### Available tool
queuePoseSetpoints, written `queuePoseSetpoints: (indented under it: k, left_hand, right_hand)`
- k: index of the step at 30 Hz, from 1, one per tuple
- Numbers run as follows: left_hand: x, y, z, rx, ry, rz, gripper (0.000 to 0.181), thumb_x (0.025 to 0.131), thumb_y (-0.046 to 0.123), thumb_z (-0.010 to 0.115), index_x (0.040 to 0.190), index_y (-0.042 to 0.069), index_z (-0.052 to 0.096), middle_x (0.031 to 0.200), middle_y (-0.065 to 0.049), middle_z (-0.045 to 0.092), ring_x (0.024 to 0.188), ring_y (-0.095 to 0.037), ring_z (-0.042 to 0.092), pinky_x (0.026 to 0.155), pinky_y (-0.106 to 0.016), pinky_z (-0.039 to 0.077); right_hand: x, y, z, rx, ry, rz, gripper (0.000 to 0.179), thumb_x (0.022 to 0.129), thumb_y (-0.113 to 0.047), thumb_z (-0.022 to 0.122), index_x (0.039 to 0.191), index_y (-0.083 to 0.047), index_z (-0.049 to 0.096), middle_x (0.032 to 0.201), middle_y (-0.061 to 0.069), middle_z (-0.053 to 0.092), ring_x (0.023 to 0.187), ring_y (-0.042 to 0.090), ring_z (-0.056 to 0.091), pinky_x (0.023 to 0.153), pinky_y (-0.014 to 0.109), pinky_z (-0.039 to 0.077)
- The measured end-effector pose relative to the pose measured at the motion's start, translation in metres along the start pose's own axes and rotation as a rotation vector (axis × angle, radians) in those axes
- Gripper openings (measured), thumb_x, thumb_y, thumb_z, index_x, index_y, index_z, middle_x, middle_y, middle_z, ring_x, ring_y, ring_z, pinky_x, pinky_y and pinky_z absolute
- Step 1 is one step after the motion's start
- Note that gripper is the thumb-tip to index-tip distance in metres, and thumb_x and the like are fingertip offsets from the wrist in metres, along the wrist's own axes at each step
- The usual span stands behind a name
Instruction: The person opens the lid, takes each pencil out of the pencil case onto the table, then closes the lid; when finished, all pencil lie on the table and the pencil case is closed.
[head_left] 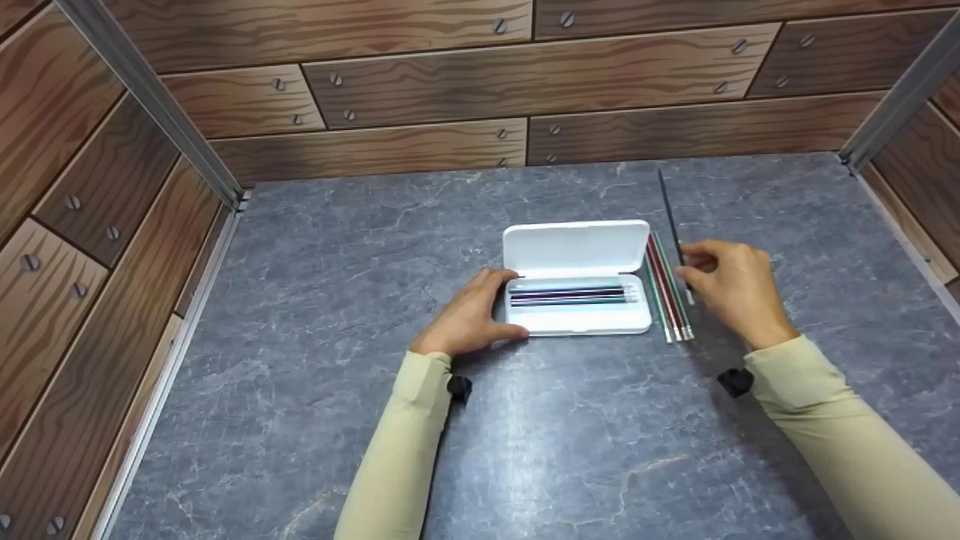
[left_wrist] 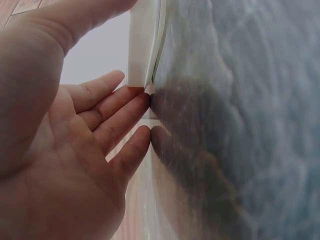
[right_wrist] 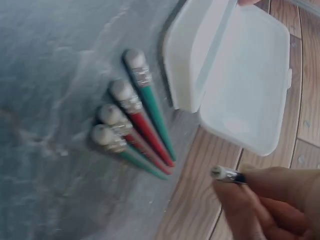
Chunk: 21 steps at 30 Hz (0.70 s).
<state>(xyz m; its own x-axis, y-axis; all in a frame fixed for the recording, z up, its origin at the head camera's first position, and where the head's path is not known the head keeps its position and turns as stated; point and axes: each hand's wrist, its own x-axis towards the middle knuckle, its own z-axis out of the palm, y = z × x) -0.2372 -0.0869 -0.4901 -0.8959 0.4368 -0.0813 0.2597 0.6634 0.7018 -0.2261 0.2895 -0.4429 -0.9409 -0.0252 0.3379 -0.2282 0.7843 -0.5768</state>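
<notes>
Pale sleeves [head_left: 394,457] overhang the table [head_left: 570,450], four pencils [head_left: 666,289] beside the case [head_left: 576,321].

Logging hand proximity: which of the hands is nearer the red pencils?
Right. The right hand is just right of the red pencils, pinching a dark pencil; the left hand is farther off, at the left end of the white case.

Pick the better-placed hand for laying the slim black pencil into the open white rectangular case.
Right, probably: the right hand pinches the slim black pencil, right of the white case; the left hand touches the case's left end, holding no pencil.
</notes>
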Motion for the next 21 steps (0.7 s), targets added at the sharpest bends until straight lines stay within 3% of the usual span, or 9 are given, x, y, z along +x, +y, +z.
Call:
queuePoseSetpoints:
  k: [3,9,15,21]
  left_hand:
    - [0.000,0.000,0.000,0.002,-0.001,0.000,0.093,0.091,0.037,0.096,0.167,0.016,0.048,0.162,-0.009,0.055,0.153,-0.028,0.053,0.134,-0.049,0.040]
    - [0.000,-0.001,0.000,0.008,0.006,0.017,0.091,0.090,0.037,0.096,0.165,0.015,0.049,0.160,-0.010,0.056,0.151,-0.029,0.054,0.133,-0.049,0.041]
    - [-0.001,0.000,0.000,0.006,0.006,0.024,0.090,0.090,0.036,0.097,0.164,0.014,0.050,0.160,-0.010,0.056,0.151,-0.029,0.054,0.133,-0.049,0.041]
    - [0.000,0.000,0.000,0.003,0.010,0.016,0.089,0.090,0.035,0.097,0.163,0.015,0.050,0.160,-0.010,0.056,0.150,-0.029,0.055,0.133,-0.048,0.041]
  right_hand:
    - [-0.003,0.011,-0.001,-0.032,-0.067,0.058,0.031,0.090,-0.004,0.089,0.118,0.009,0.082,0.100,0.029,0.083,0.080,0.029,0.078,0.066,0.006,0.039]
    - [-0.005,0.025,-0.002,-0.029,-0.239,0.189,0.039,0.092,-0.007,0.088,0.123,0.013,0.078,0.105,0.031,0.082,0.066,0.002,0.067,0.060,0.014,0.047]
    - [-0.006,0.032,-0.004,-0.017,-0.387,0.268,0.043,0.094,-0.010,0.087,0.126,0.016,0.075,0.109,0.032,0.082,0.067,0.006,0.074,0.059,0.017,0.054]
    - [-0.006,0.034,-0.004,0.020,-0.430,0.301,0.039,0.097,-0.008,0.084,0.125,0.018,0.075,0.108,0.031,0.082,0.067,0.005,0.075,0.059,0.018,0.057]
